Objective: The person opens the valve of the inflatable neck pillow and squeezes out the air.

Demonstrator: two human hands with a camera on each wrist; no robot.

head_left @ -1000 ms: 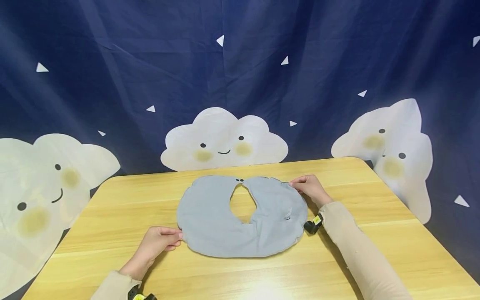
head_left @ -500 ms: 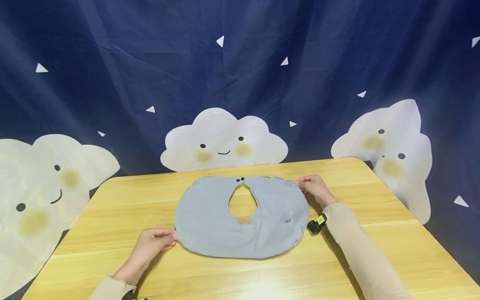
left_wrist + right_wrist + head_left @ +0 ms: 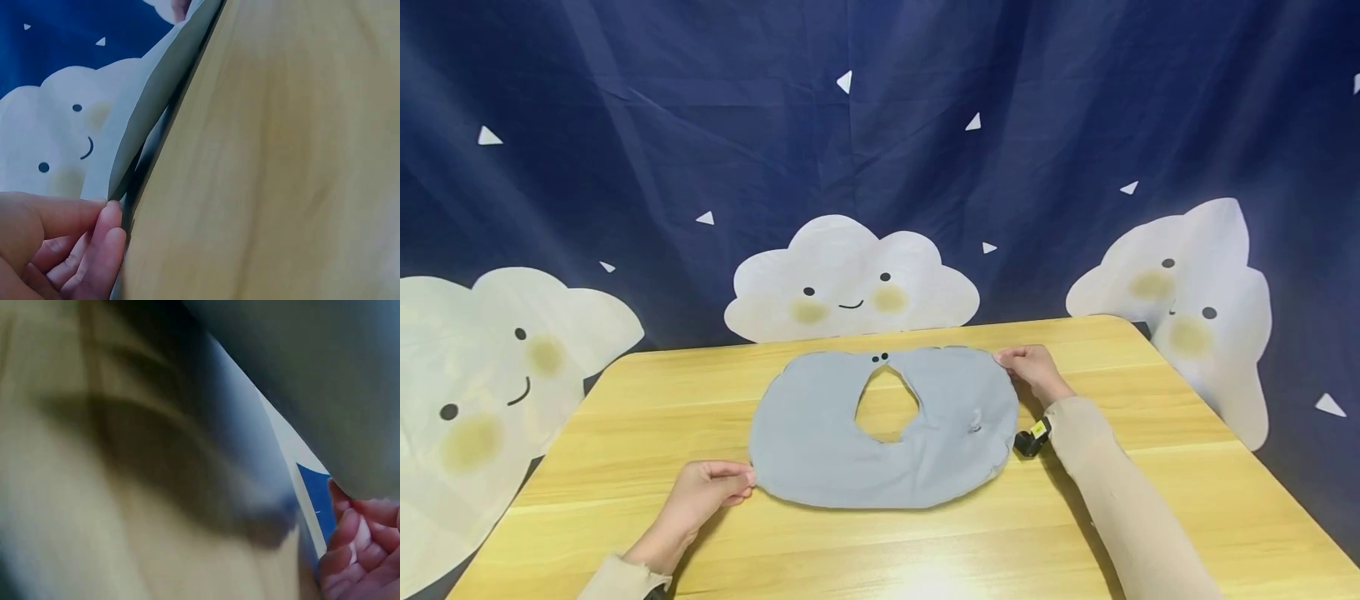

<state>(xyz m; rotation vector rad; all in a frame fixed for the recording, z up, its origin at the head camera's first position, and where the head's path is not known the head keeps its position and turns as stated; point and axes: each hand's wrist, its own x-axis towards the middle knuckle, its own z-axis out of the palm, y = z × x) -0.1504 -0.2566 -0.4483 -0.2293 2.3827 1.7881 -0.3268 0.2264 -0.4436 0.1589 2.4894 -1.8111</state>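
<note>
Flat grey U-shaped cushion (image 3: 887, 429) on the table (image 3: 1150, 500), small black valve near its right edge. Left hand (image 3: 703, 493) pinches its near-left rim; right hand (image 3: 1033, 371) pinches its far-right rim. Right-wrist view blurred; the cushion's underside is hidden.
</note>
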